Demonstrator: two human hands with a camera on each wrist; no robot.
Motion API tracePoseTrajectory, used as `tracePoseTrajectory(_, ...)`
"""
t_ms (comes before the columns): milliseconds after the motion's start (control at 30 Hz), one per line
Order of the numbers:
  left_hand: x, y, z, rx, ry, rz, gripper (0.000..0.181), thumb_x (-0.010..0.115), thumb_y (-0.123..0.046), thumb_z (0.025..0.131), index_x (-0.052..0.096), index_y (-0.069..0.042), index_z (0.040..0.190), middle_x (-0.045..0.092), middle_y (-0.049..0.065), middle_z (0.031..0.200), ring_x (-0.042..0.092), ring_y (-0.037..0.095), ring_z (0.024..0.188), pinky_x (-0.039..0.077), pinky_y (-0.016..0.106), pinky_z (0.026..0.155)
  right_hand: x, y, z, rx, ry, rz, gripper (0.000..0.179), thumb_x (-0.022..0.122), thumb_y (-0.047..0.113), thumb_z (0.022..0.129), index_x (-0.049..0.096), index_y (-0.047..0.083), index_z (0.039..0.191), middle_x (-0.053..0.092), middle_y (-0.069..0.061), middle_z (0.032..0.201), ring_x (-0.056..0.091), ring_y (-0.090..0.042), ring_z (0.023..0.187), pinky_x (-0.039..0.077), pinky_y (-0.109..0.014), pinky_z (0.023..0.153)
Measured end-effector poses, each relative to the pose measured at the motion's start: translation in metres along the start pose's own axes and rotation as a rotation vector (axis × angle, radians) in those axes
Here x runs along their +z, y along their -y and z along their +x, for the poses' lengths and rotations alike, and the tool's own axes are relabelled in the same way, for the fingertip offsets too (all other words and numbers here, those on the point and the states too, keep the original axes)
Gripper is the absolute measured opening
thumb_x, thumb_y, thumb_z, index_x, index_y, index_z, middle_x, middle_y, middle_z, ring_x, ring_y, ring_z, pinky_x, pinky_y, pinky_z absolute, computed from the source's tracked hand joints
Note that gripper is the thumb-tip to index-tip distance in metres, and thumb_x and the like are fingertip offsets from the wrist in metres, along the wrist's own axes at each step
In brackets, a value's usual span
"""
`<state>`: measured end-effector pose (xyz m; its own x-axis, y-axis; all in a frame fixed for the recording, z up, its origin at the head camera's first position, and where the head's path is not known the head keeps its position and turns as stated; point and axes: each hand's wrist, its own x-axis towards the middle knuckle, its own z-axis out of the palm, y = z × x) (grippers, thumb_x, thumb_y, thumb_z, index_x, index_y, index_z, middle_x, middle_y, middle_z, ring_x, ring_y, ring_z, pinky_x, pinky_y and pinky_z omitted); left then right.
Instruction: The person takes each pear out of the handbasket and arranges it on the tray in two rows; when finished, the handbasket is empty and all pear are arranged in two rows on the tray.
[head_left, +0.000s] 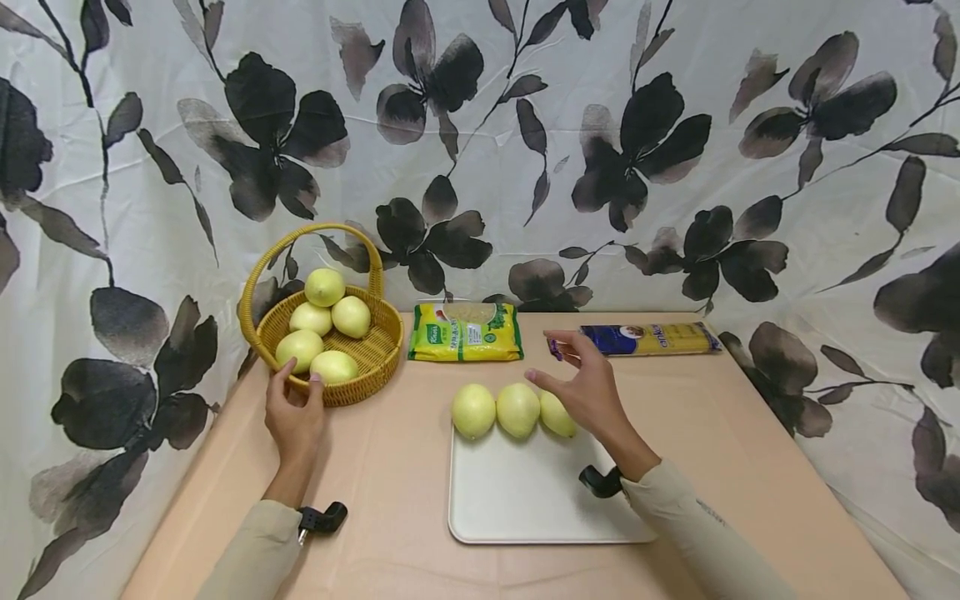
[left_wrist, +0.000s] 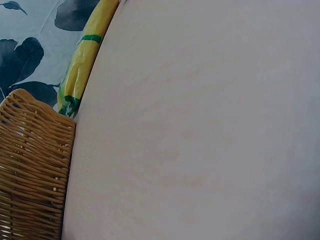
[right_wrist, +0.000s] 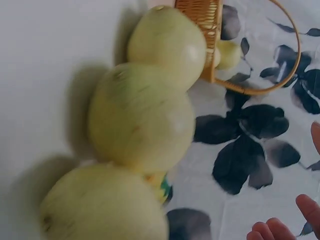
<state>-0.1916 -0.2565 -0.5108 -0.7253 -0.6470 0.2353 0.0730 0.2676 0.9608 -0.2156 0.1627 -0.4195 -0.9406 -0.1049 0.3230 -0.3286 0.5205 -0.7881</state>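
My left hand [head_left: 294,421] is at the front of a yellow wicker basket [head_left: 386,354], thumb and fingertips spread apart right at its rim. Inside the basket lie several pale yellow-green round fruits [head_left: 351,317]. My right hand [head_left: 588,387] is raised with thumb and fingers apart and nothing between them, overlapping the rightmost of three like fruits [head_left: 517,410] in a row. They sit along the far edge of a white rectangular tray [head_left: 525,500]. The right wrist view has those fruits close up, with fingertips [right_wrist: 272,230] at the lower right. The left hand is out of its wrist view.
Behind the tray lies a yellow-green Knorr packet [head_left: 465,333]. A blue and yellow packet [head_left: 652,339] lies to its right, partly behind the right hand. The basket's tall handle [head_left: 251,292] arches upward. A floral cloth [head_left: 525,125] hangs behind the table [head_left: 390,483].
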Motion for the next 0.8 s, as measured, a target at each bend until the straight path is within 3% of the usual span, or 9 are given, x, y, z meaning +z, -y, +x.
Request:
tracePoseTrajectory(400,-0.001,0.004,0.001,0.001,0.003,-0.006,0.052,0.064,-0.026,0.106,0.052,-0.015,0.155,0.042,0.009,0.166,0.040,0.027,0.155,0.047,0.055,0.120,0.048,0.054,0.023,-0.100,0.065,0.124,0.068,0.092,0.025,0.086,0.060,0.020,0.146,0.058,-0.002,0.150,0.059,-0.028,0.139,0.047,-0.045,0.123)
tracePoseTrajectory(800,-0.001,0.004,0.001,0.018,0.005,-0.027,0.051,0.065,-0.023,0.106,0.054,-0.014,0.154,0.044,0.009,0.165,0.043,0.028,0.153,0.048,0.057,0.118,0.105,0.084,0.044,-0.205,0.159,0.196,0.067,0.090,0.028,0.088,0.060,0.021,0.147,0.059,-0.001,0.149,0.059,-0.023,0.139,0.050,-0.041,0.120)
